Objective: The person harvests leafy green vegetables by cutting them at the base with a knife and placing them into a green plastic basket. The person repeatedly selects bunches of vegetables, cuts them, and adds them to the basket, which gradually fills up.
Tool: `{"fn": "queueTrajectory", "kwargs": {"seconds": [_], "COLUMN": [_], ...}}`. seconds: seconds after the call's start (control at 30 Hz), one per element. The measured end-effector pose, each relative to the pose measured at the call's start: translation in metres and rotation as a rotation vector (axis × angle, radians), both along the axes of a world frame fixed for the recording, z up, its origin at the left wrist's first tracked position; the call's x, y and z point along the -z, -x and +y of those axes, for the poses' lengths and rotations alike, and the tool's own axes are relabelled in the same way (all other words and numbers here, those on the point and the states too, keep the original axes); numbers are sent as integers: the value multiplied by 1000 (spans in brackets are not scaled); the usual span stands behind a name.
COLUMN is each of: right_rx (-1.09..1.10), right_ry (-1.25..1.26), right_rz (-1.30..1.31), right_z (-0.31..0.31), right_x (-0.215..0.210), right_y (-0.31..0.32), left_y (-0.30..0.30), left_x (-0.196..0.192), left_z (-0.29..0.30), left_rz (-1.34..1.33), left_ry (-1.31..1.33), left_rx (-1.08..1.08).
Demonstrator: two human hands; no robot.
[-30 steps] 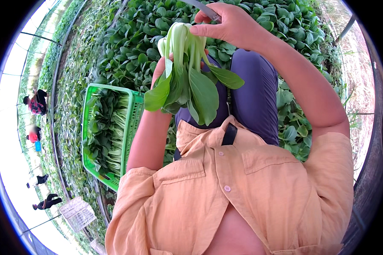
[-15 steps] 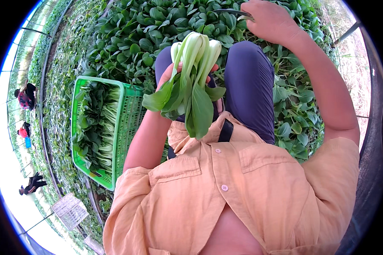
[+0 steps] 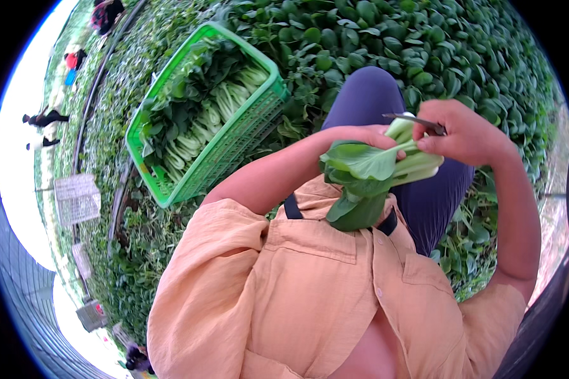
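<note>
Over my lap, my left hand [image 3: 374,136] is closed around a bunch of bok choy [image 3: 363,165]. Its green leaves hang toward my shirt, while the pale stalks point right. My right hand [image 3: 464,131] grips a small knife [image 3: 416,120] by its dark handle. The blade lies across the stalks close to their base, above my left fingers; whether it touches them I cannot tell. Some of the right fingers are also at the stalks. To the left stands a green plastic crate [image 3: 237,151], tilted in view, holding rows of bok choy [image 3: 224,104].
Dense leafy plants [image 3: 436,57] grow in front of my knees and to the right. A dark pipe [image 3: 95,95] runs along the ground on the left. Beyond it are a pale crate [image 3: 77,197] and several people, one in red [image 3: 76,60].
My right hand has come down from the far plants with the knife to the bok choy. The bunch has turned, its stalks now pointing right. The view has swung, shifting the green crate up and right.
</note>
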State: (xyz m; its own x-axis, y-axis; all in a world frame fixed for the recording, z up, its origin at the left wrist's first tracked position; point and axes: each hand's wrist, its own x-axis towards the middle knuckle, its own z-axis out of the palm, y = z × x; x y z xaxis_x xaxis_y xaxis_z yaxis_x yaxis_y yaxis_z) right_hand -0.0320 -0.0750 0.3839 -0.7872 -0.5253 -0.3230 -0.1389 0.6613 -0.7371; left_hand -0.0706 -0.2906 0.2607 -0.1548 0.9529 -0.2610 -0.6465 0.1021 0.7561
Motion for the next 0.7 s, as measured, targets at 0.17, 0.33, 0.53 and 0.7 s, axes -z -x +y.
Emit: {"fn": "queueTrajectory", "kwargs": {"seconds": [0.17,0.33,0.53,0.7], "right_rx": [635,1222,1414,1630], "right_ry": [229,893,214,126], "right_rz": [184,237,214,80], "right_z": [-25,68,198,260], "right_x": [42,81,156,209], "right_y": [-2,35,-36,-149], "left_y": [-7,7,66,141], "left_x": [11,22,-26,-28], "left_z": [-32,-70,-206,-302], "left_rz": [-142,-248,-152,1101], "left_ry": [-150,-174,66,585], "left_rx": [-23,-335,-828,-864]}}
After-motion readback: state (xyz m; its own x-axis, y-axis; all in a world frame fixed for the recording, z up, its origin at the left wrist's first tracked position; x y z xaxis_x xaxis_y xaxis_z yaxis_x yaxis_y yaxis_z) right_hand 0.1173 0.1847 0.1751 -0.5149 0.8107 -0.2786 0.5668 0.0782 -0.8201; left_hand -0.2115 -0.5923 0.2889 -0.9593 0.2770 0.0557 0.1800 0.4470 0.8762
